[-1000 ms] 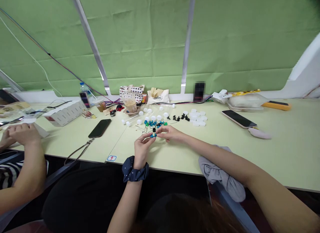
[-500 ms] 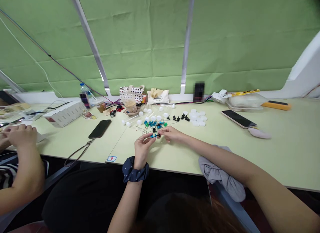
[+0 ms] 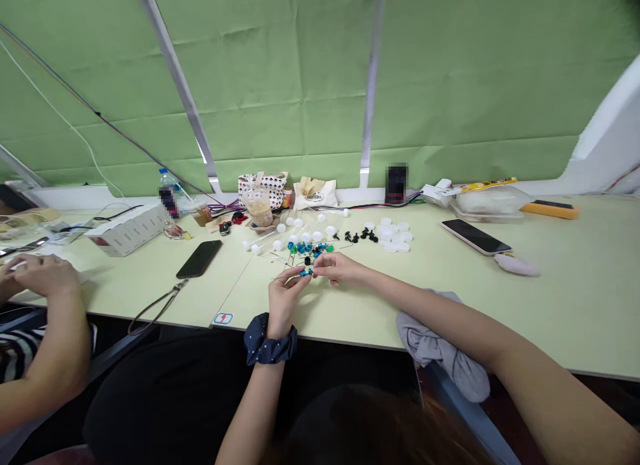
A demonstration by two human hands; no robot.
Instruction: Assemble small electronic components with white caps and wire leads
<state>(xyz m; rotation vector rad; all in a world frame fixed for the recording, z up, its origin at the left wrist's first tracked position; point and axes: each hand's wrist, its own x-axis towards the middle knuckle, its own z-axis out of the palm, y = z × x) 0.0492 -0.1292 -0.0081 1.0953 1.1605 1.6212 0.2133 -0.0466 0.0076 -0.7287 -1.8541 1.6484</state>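
Observation:
My left hand, with a dark dotted scrunchie at the wrist, pinches a small blue plastic piece above the table. From the other side, my right hand has its thumb and fingertips closed together against that piece. Whatever lies between the right fingertips is too small to make out. Just beyond the fingers is a small black part. Behind it lies a loose heap of blue pieces, with a green piece at its right end.
Black pegs and white round caps lie to the right. Clear tubes with white caps are behind. Phones rest on both sides. A plastic cup stands at the back. At left are another person's hands.
My right fingertips have shifted slightly left, closer to the blue piece, and cover its dark end. My left hand stays almost in place. The other person's hands have moved a little.

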